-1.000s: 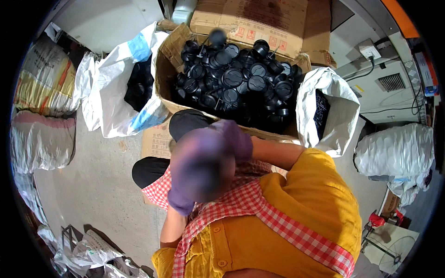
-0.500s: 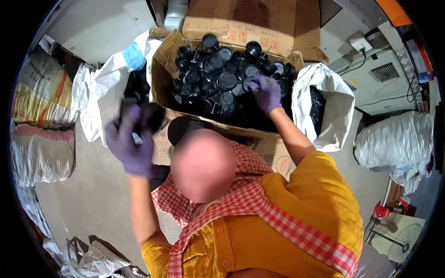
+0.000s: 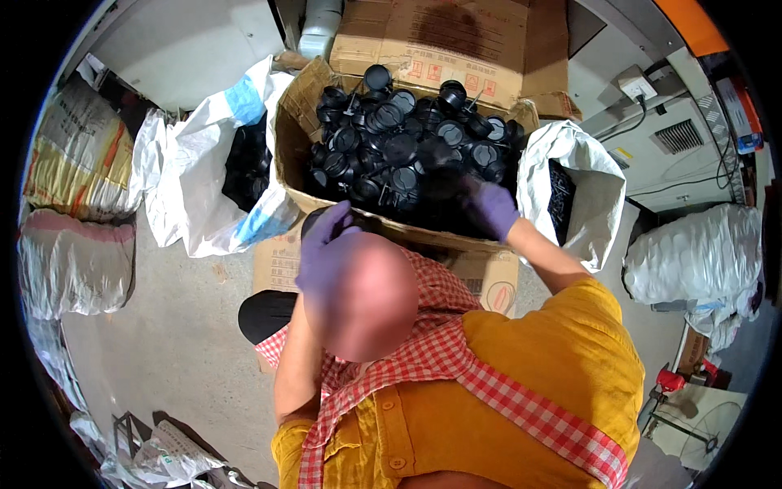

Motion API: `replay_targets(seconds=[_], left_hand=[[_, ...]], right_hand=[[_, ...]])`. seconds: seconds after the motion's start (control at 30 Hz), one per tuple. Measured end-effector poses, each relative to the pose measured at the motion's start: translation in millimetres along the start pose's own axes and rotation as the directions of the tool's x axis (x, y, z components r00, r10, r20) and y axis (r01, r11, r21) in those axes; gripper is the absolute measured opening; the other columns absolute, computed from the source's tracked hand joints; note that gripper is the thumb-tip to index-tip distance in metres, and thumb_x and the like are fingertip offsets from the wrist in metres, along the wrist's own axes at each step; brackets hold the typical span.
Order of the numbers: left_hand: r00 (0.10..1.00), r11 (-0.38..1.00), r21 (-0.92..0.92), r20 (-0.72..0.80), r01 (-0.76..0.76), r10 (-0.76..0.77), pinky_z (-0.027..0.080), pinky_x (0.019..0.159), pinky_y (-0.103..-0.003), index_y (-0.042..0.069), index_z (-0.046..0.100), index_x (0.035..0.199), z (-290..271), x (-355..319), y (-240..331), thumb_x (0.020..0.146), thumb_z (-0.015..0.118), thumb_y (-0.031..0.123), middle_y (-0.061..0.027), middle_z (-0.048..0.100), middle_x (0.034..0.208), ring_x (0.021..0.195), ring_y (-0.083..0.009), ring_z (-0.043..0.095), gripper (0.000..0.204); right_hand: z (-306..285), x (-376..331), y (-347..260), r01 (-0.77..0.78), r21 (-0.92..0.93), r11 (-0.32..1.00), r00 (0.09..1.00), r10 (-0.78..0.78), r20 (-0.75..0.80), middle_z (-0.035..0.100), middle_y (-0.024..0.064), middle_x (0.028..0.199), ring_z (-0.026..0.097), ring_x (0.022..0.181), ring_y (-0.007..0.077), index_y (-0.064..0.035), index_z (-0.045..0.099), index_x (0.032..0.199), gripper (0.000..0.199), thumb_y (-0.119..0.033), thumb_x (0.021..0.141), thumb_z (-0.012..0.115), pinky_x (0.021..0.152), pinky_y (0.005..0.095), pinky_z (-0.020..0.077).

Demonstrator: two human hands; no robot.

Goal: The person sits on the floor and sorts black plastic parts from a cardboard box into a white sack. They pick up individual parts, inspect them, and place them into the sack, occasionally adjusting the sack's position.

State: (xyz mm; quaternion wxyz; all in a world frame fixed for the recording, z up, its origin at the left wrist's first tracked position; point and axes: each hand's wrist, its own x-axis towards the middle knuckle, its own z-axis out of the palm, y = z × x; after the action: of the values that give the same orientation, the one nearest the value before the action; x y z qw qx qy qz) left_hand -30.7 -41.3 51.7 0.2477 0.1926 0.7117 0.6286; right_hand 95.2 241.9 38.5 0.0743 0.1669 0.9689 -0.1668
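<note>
A brown cardboard box in front of me is heaped with round black casters, some with thin metal stems pointing up. At the box's right front, the fingers of my right hand, in a purple glove, are closed on a blurred black caster. My left hand, also gloved in purple, is at the near left edge of the box. Its fingers are partly spread, and I see nothing held; the blurred patch hides part of it.
A white sack with black parts inside stands left of the box. On the right stands another white sack with small dark pieces. Full sacks line the left side. A stuffed plastic bag and a fan are at the right.
My left hand has moved right, from beside the left sack to the box's near edge, and the dark part there is gone from it. My right hand has come nearer with a black caster.
</note>
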Motion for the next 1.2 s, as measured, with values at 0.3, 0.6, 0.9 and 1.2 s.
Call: replay_targets(seconds=[0.3, 0.6, 0.9, 1.2], left_hand=[[0.878, 0.995, 0.065, 0.469, 0.073, -0.096, 0.042, 0.09, -0.027, 0.002, 0.046, 0.13, 13, -34, 12, 0.079, 0.06, 0.009, -0.0074, 0.059, 0.111, 0.102, -0.0151, 0.055, 0.053], [0.648, 0.238, 0.608, 0.746, -0.757, 0.155, 0.05, 0.062, -0.035, 0.005, 0.052, 0.119, -16, -74, 40, 0.078, 0.054, 0.006, -0.0104, 0.064, 0.093, 0.078, -0.0271, 0.063, 0.041], [0.991, 0.906, -0.42, -0.085, 0.057, -0.102, 0.049, 0.084, -0.036, -0.002, 0.049, 0.121, -47, -83, 66, 0.075, 0.056, 0.005, -0.0131, 0.064, 0.097, 0.091, -0.0244, 0.062, 0.047], [0.99, 0.976, -0.201, -0.103, 0.079, -0.101, 0.047, 0.086, -0.032, 0.004, 0.055, 0.117, 42, -53, 12, 0.073, 0.06, 0.002, -0.0108, 0.058, 0.113, 0.098, -0.0229, 0.059, 0.045]], right_hand=[[8, -26, -95, 0.758, 0.185, 0.626, 0.649, -0.697, -0.305, 0.056, 0.0132, 0.083, 0.058, 0.077, 0.0331, -0.0047, 0.051, 0.096, 0.036, -0.016, 0.067, 0.069, 0.064, 0.0416, 0.048], [-27, -22, -129, -0.071, 0.495, 0.866, 0.328, -0.448, 0.832, 0.062, 0.0088, 0.076, 0.061, 0.074, 0.0186, -0.0036, 0.059, 0.096, 0.033, -0.028, 0.075, 0.068, 0.066, 0.0349, 0.0485], [-17, -12, -73, -0.538, 0.842, 0.028, 0.722, -0.5, 0.478, 0.056, 0.0061, 0.076, 0.056, 0.068, 0.0147, -0.0026, 0.059, 0.089, 0.025, -0.028, 0.087, 0.06, 0.062, 0.0289, 0.0473], [25, 38, -129, 0.444, 0.765, 0.466, 0.896, -0.209, -0.393, 0.064, 0.0126, 0.091, 0.063, 0.081, 0.0231, -0.0025, 0.061, 0.084, 0.012, -0.002, 0.072, 0.059, 0.069, 0.0313, 0.0506]])
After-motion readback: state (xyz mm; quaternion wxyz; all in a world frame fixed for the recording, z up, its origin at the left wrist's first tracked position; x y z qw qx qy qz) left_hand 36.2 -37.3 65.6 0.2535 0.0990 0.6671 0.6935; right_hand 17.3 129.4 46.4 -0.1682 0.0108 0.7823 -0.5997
